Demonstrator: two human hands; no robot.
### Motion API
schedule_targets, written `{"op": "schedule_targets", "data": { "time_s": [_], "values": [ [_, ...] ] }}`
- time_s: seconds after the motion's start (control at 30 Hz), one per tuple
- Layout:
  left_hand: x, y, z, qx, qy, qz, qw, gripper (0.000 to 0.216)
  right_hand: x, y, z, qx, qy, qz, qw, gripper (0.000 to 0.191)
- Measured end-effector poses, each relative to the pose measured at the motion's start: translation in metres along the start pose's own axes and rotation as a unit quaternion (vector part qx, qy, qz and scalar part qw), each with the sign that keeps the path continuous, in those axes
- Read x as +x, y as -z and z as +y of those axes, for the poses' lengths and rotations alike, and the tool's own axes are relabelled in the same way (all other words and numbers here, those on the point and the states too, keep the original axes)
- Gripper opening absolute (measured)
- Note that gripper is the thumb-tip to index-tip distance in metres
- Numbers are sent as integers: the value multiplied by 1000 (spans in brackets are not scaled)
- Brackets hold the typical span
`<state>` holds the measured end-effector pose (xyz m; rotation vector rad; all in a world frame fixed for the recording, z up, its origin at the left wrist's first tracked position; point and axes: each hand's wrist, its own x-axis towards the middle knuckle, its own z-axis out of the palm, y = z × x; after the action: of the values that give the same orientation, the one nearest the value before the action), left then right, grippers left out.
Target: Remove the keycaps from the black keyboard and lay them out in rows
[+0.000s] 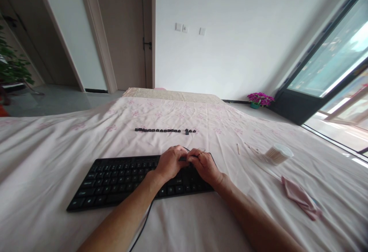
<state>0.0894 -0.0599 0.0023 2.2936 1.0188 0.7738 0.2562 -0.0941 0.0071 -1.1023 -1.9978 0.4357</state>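
Black plastic shows beneath the fingers of two bare hands, the left hand and the right hand, which curl inward and meet over the right part of one keyboard; the fingertips are partly hidden, so I cannot tell what, if anything, they pinch. Both wrists are bent over, backs of the hands up, and the forearms reach in from the lower edge, converging. The keyboard lies flat on a pink-white sheet, its long axis running left to right, the right end slightly farther off, the space-bar side toward the person. One cable trails from its near side. Beyond it lie small black keys in a long row, too small to count surely, and a short group of about four. To the right are one tub of cotton swabs, a few loose swabs and one pink cloth.
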Motion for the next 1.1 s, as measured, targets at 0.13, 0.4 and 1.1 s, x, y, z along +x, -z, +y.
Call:
{"op": "schedule_targets", "data": {
  "time_s": [0.13, 0.4, 1.1],
  "values": [
    [-1, -1, 5, 27, -14, 20, 999, 12, -1, 1, -3, -4, 17, 8, 1000, 16],
    [-3, 0, 9, 12, -52, 38, 998, 20, -5, 2, -6, 12, 16, 63, 998, 18],
    [2, 1, -12, -291, 110, 122, 942, 39, 10, 3, -6, -218, -32, 39, 975, 22]
  ]
}}
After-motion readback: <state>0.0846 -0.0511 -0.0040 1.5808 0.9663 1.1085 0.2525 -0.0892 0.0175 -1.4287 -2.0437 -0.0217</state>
